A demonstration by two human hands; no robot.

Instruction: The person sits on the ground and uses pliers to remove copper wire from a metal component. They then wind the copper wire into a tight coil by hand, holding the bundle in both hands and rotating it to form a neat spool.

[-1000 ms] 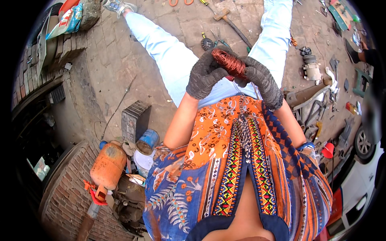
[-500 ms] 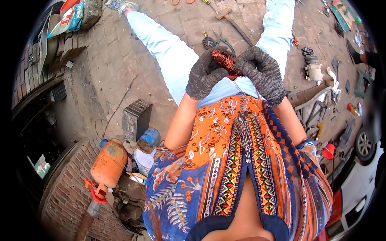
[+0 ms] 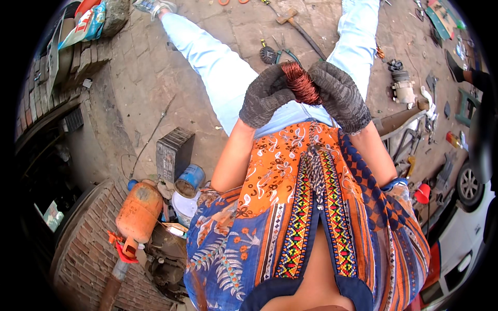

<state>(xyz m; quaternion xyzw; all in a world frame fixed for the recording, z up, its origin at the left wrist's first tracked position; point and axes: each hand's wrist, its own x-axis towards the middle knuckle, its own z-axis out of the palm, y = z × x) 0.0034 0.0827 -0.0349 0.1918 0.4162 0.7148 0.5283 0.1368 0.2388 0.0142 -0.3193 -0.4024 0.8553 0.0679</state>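
Between my two gloved hands is a thick bundle of reddish copper wire [image 3: 302, 84], held above my lap. My left hand [image 3: 265, 97], in a dark grey knit glove, curls its fingers round the bundle's left side. On the other side my right hand [image 3: 341, 93], gloved alike, grips the wire with bent fingers. The fingertips are partly hidden behind the bundle. Just beyond lie a pair of pliers [image 3: 287, 53] with dark green handles and a small round black part [image 3: 268, 55]. A hammer [image 3: 301, 32] with a wooden handle rests on the bricks between my legs.
To the left stand a black battery-like box [image 3: 174, 154], a blue tin [image 3: 190, 180] and an orange gas cylinder [image 3: 139, 211]. On the right lie a metal motor-like part [image 3: 403, 89], scattered tools and a red cup [image 3: 422, 194]. A person's foot [image 3: 455, 67] shows at the right edge.
The copper bundle has turned more upright between my hands and shows more of its strands. My right hand has shifted slightly, its fingers now against the bundle's upper right side.
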